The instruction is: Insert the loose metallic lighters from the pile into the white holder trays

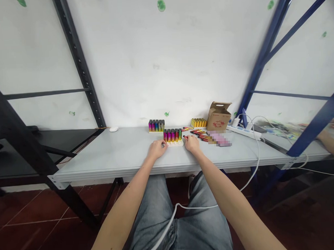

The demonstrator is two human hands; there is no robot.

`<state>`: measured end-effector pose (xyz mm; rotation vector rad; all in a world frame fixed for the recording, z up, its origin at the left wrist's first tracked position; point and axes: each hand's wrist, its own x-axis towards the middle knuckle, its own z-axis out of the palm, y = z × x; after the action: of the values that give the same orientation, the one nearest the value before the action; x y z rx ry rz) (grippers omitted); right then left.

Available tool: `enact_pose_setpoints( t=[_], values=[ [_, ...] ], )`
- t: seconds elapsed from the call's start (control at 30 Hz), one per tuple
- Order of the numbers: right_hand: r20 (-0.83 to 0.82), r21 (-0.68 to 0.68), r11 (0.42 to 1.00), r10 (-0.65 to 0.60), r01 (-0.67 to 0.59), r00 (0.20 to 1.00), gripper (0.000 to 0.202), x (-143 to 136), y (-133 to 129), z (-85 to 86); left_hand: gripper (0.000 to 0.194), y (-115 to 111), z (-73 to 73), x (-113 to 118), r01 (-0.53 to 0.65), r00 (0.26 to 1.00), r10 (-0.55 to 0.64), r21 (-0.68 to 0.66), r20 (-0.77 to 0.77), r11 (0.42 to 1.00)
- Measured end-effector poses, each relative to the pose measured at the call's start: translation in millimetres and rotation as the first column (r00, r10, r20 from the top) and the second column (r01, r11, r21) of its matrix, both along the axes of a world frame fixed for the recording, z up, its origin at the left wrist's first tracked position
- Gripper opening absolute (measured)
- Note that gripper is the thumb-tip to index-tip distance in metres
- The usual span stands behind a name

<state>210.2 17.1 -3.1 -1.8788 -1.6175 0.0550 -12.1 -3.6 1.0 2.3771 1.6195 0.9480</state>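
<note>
A white rack [175, 143] on the table bears rows of shiny multicoloured tubes [172, 135] with dark tops. My left hand [157, 149] rests at the rack's left end, its fingers closed at the edge; whatever they pinch is too small to make out. Just right of the rack, my right hand [192, 143] is closed on a small red stick [185, 137]. More red and dark sticks [198, 132] lie loose beyond that hand. Behind the rack, slightly left, stands a second group of multicoloured tubes [156, 125].
Yellow tubes [198, 122] stand beside an open cardboard box [218, 116] at the back. A power strip [244, 132] with white cables lies to the right. A small white object [114, 129] sits back left. Another person's arm [332, 141] shows far right.
</note>
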Motion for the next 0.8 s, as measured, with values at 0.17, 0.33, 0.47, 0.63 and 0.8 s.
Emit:
enact_pose_setpoints(
  t=[0.17,0.33,0.47,0.63,0.8],
  values=[
    [-0.646,0.294,0.956,0.188,0.013,0.739,0.023,-13.4,11.0,2.5,0.019,1.1,-1.0,-0.1,0.002,1.000,-0.002,0.001,0.006,1.000],
    [-0.941,0.290,0.957,0.283,0.010,0.188,0.032,-13.3,3.8,8.3,0.020,2.2,-2.3,0.6,-0.004,1.000,0.004,0.007,-0.005,1.000],
    [-0.941,0.339,0.929,0.333,-0.150,-0.064,0.051,-2.3,-9.1,11.8,0.020,1.9,-1.2,1.3,-0.009,1.000,0.009,0.006,-0.024,1.000],
    [-0.940,0.339,0.912,0.322,-0.229,-0.108,0.050,0.0,-15.5,14.1,0.020,0.7,1.1,2.4,-0.015,0.999,0.015,0.000,-0.033,1.000],
    [-0.947,0.320,0.906,0.308,-0.275,-0.087,0.048,-0.6,-15.4,13.2,0.019,0.9,0.5,2.7,-0.008,1.000,0.008,-0.006,-0.023,1.000]
  ],
)
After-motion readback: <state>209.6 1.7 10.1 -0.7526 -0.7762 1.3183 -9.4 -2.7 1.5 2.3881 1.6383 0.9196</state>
